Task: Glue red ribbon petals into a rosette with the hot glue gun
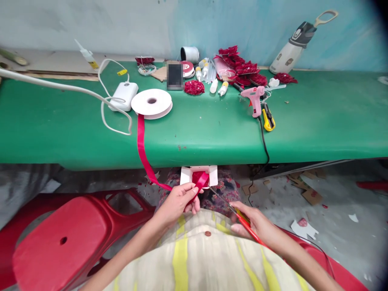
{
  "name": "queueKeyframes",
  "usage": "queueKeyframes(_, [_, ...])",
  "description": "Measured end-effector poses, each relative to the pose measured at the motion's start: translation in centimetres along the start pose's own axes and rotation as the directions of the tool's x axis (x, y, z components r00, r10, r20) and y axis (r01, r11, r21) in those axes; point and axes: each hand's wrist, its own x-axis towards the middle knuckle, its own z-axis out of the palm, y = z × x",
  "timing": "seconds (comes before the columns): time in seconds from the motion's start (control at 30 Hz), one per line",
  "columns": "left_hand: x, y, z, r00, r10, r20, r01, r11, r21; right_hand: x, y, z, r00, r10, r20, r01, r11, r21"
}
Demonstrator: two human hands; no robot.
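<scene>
My left hand (184, 198) is closed, pinching a strip of red satin ribbon (141, 141) near its end. From the fingers the ribbon runs up to a white spool (151, 101) lying flat on the table. Just beyond my fingertips, a small open white box (214, 176) rests on my lap with red ribbon inside. My right hand (250, 220) is closed around a red-handled soldering iron (242, 222). Its thin metal shaft points at the box and the ribbon end. Something yellow and dark also shows within that hand, too covered to name.
On the green table (197, 133) are a pink glue gun (255, 99), a yellow cutter (268, 118), a white adapter (124, 96), small glue bottles (223, 88), red sequined pieces (239, 66) and a water bottle (292, 48). A red stool (63, 242) stands at left.
</scene>
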Motion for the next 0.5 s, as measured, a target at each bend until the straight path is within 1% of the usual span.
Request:
queueKeyframes(0.17, [0.0, -0.3, 0.2, 1.000, 0.011, 0.004, -0.011, 0.999, 0.044, 2.2, -1.9, 0.4, 0.996, -0.048, 0.074, 0.052, 0.998, -0.047])
queueKeyframes(0.3, [0.2, -0.8, -0.2, 1.000, -0.002, 0.024, 0.001, 0.999, 0.036, 3.0, -3.0, 0.5, 0.988, -0.073, 0.137, 0.082, 0.995, -0.058])
queueKeyframes(0.5, [0.7, -1.3, -0.7, 0.999, -0.023, 0.039, 0.022, 1.000, 0.010, 3.5, -3.3, 0.5, 0.987, -0.050, 0.155, 0.063, 0.994, -0.085])
